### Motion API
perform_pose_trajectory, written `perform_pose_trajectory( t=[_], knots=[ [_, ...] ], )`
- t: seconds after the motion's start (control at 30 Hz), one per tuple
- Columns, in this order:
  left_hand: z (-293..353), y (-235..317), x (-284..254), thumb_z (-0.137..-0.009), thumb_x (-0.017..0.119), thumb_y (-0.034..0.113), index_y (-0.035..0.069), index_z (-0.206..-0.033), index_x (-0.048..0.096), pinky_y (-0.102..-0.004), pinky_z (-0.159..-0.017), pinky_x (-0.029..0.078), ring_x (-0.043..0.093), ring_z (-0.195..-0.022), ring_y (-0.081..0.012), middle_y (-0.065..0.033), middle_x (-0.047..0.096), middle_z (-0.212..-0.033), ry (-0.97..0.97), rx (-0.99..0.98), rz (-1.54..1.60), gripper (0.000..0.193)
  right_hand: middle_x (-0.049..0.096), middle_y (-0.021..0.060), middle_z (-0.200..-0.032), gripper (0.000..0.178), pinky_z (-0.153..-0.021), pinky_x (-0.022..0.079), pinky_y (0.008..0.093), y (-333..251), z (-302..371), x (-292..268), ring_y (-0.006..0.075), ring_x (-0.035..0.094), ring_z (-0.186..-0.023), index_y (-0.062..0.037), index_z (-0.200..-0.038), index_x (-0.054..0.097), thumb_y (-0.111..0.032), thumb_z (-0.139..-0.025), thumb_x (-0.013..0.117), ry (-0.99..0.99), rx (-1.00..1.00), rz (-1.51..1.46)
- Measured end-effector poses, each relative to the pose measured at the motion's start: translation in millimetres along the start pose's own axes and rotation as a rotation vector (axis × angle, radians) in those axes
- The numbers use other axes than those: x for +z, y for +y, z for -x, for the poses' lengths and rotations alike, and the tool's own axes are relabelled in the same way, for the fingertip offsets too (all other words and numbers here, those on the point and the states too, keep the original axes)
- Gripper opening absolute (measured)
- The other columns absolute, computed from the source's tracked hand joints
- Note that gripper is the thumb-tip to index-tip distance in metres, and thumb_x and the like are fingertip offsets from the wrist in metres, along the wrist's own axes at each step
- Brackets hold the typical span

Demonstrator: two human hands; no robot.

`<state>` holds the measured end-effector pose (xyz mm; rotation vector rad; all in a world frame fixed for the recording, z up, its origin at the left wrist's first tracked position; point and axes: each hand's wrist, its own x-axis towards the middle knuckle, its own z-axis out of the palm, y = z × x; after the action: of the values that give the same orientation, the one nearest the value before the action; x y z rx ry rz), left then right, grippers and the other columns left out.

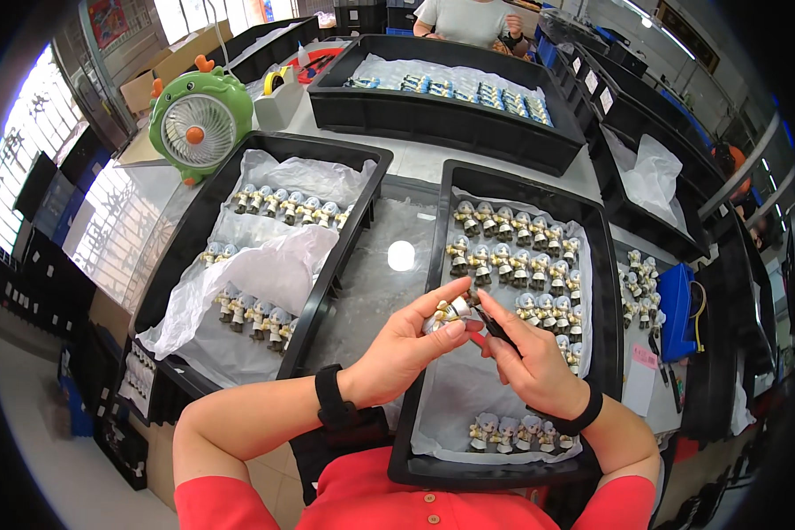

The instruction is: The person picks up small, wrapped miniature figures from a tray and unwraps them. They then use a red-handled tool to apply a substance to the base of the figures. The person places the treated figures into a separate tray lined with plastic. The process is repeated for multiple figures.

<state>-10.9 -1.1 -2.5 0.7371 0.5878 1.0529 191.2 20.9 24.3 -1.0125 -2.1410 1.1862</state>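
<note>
Pale worktop [413, 159] shows between black trays [495, 473] in the upper middle, a green fan [196, 132] at upper left. Mid-frame, the left hand [406, 334] has its grip pinched on a small figurine [447, 313], probably light, stiff and slightly fragile, best held by its body; the right hand [532, 355] clasps a red-and-black tool [496, 329].
</note>
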Motion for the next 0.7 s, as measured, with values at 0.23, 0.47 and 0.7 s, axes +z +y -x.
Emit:
perform_pose_trajectory(
  t=[0.23, 0.47, 0.7],
  knots=[
    [0, -2, 0, -0.094, 0.056, 0.012, 0.006, -0.143, 0.03, -0.0287, -0.097, 0.044, 0.053, -0.114, -0.0155, -0.0062, 0.05, -0.126, 0.004, 0.019, 0.007, 0.056, 0.062, 0.0106, -0.085, 0.054, -0.058, 0.048, 0.0264, -7, -1, -6, 0.0135, 0.058, -0.061, -0.0113, -0.142, 0.037, 0.001, -0.09, 0.047, -0.048, 0.133, -0.061],
    [1, -1, 1, -0.094, 0.056, 0.013, 0.006, -0.143, 0.029, -0.0285, -0.097, 0.044, 0.053, -0.115, -0.0154, -0.0061, 0.048, -0.129, 0.013, 0.025, -0.067, 0.057, 0.062, 0.0175, -0.099, 0.053, -0.068, 0.051, 0.0308, -13, -3, -9, 0.0205, 0.063, -0.075, -0.0046, -0.139, 0.038, 0.004, -0.088, 0.046, -0.058, 0.044, 0.062],
    [1, 1, 1, -0.094, 0.056, 0.018, 0.006, -0.144, 0.026, -0.0294, -0.098, 0.044, 0.051, -0.118, -0.0171, -0.0063, 0.041, -0.136, -0.032, 0.013, -0.157, 0.06, 0.063, 0.0159, -0.097, 0.053, -0.067, 0.05, 0.0298, -4, -1, -9, 0.0194, 0.062, -0.074, -0.0048, -0.139, 0.038, 0.004, -0.088, 0.046, -0.057, -0.018, 0.082]
  ],
)
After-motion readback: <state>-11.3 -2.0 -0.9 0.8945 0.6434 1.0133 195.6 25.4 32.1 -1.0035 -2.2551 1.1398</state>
